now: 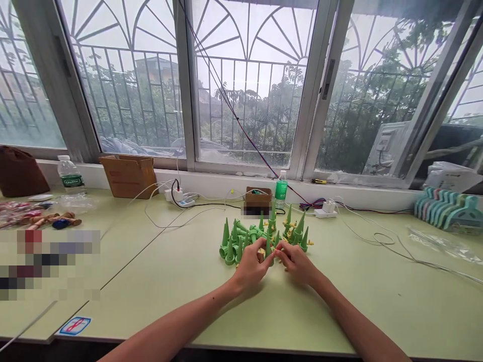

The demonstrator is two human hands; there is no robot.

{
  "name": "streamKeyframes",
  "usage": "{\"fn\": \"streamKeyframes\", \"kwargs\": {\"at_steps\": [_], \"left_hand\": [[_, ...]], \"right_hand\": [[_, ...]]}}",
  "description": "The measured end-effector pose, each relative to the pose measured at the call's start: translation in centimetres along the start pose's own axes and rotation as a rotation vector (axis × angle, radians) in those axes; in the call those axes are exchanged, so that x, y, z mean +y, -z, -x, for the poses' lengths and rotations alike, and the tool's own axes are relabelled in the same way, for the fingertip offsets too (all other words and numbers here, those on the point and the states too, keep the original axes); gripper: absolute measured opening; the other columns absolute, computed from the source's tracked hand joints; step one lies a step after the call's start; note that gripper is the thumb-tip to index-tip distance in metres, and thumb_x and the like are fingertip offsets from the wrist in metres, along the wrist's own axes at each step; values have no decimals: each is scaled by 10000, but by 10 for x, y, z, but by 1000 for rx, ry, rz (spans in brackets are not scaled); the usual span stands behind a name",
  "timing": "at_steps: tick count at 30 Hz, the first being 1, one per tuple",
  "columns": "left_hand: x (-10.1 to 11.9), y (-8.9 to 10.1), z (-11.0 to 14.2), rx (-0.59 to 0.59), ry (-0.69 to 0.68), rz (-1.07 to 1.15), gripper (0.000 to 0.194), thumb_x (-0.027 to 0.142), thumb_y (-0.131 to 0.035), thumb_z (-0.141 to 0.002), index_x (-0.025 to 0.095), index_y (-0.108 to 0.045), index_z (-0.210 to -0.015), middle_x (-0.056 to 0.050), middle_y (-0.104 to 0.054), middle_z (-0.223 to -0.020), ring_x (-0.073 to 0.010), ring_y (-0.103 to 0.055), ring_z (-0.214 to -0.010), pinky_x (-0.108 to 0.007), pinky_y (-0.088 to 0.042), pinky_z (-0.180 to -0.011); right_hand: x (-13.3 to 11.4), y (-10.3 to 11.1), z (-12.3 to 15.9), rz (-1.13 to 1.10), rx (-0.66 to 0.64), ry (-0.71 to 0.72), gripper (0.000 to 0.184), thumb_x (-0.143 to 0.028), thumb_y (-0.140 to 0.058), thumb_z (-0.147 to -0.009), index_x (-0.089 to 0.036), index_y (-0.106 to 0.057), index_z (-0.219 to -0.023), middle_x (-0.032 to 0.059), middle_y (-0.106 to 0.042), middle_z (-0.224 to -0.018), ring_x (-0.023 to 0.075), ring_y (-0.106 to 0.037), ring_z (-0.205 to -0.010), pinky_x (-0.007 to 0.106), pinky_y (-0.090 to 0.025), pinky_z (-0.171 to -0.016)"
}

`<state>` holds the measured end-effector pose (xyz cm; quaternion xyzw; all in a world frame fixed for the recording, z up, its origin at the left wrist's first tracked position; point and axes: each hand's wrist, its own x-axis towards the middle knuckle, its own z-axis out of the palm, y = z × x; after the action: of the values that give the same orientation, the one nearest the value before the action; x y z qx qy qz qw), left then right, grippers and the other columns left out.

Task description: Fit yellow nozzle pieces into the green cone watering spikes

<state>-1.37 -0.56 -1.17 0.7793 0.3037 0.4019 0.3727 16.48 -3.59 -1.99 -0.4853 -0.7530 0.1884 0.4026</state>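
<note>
My left hand (253, 264) is closed round a green plastic spike (268, 247), which points upward. Right beside it, my right hand (296, 261) pinches at the spike's side with thumb and forefinger; whatever lies between those fingertips is too small to make out. Behind both hands spreads a cluster of similar green cone-shaped spikes (225, 236), some upright and some lying down. Small yellow pieces (310, 243) stick out of several spikes on the right of the cluster.
On the pale green table (169, 291), a small brown box (258, 198) and a green-labelled bottle (281, 188) stand behind the cluster. White cables (396, 246) run across both sides. Farther out are a cardboard box (128, 176), another bottle (71, 176) and turquoise hangers (449, 211).
</note>
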Motion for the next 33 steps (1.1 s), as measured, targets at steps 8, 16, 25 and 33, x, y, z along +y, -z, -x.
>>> {"fn": "streamKeyframes", "kwargs": {"at_steps": [8, 16, 25, 33], "left_hand": [[3, 0, 1, -8, -11, 0, 276, 440, -553, -875, 175, -480, -850, 60, -416, -633, -46, -275, -442, -226, -163, -426], [4, 1, 1, -5, -11, -4, 254, 424, -553, -867, 179, -488, -852, 67, -390, -612, -55, -286, -442, -225, -179, -427], [6, -1, 1, -6, -21, -67, 216, 382, -555, -857, 186, -469, -829, 93, -299, -540, -69, -293, -438, -224, -188, -438], [4, -1, 3, -36, -45, -69, 167, 319, -561, -833, 182, -499, -907, 32, -528, -753, -50, -360, -459, -207, -251, -447]], "right_hand": [[1, -1, 0, 29, 15, 9, 243, -317, -434, -952, -192, -490, -752, -53, -422, -551, 101, -365, -489, 221, -287, -488], [-2, 0, 0, 9, 8, -12, 284, -348, -406, -970, -191, -509, -758, -41, -433, -569, 111, -390, -503, 224, -324, -494], [-2, 0, 0, 59, 43, 9, 376, -406, -393, -983, -177, -528, -717, -45, -431, -550, 104, -394, -504, 227, -322, -526], [-3, 0, -1, 63, 78, 31, 380, -429, -399, -976, -176, -545, -732, -37, -457, -543, 100, -359, -484, 234, -269, -490]]}}
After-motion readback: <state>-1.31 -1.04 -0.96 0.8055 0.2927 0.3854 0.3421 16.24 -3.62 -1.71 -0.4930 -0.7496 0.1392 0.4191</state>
